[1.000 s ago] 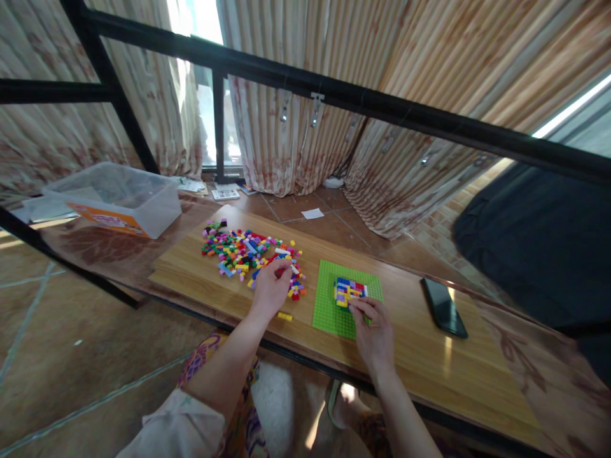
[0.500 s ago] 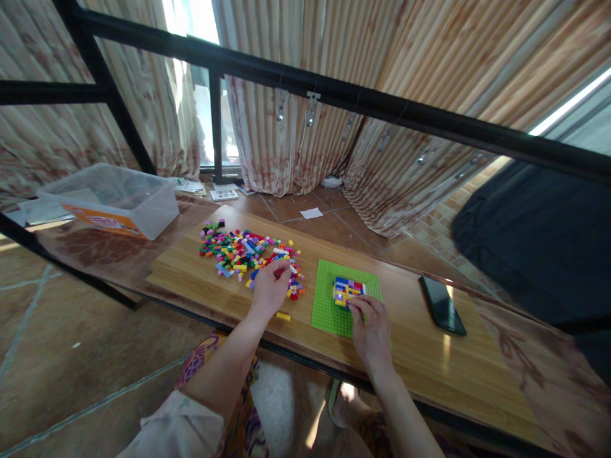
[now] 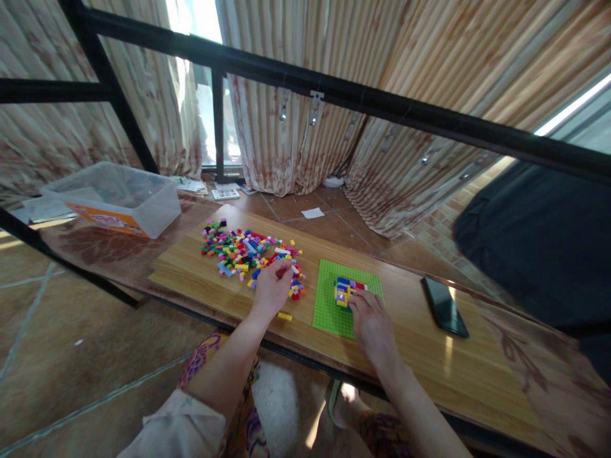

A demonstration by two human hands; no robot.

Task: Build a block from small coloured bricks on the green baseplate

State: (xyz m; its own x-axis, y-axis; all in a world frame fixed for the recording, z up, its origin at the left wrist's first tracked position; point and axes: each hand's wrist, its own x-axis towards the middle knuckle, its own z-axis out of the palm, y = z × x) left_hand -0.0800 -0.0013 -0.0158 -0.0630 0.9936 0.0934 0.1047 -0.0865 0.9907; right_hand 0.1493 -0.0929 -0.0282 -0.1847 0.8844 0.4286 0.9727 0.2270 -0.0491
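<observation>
Over the right part of a loose heap of toy bricks (image 3: 241, 251), my left hand (image 3: 273, 289) is closed, with a dark red brick (image 3: 281, 273) showing between its thumb and fingers. My right hand (image 3: 375, 321) bends over the green baseplate (image 3: 329, 318). Its fingers are together and touch the near right side of a low block of built bricks (image 3: 342, 294), coloured yellow, blue, red and white. That side of the block is covered by the fingers; I cannot tell whether a separate brick is under them. A single yellow brick (image 3: 285, 316) lies below my left wrist.
A black phone (image 3: 445, 307) lies to the right on the wooden board (image 3: 410, 299). At the left stands a clear plastic box (image 3: 162, 203) with an orange label. A black metal rail (image 3: 267, 73) crosses in front of the curtains (image 3: 305, 146).
My right hand has tipped forward and its fingers lie flatter over the built bricks. The left hand stays nearly in place. The whole view has shifted slightly.
</observation>
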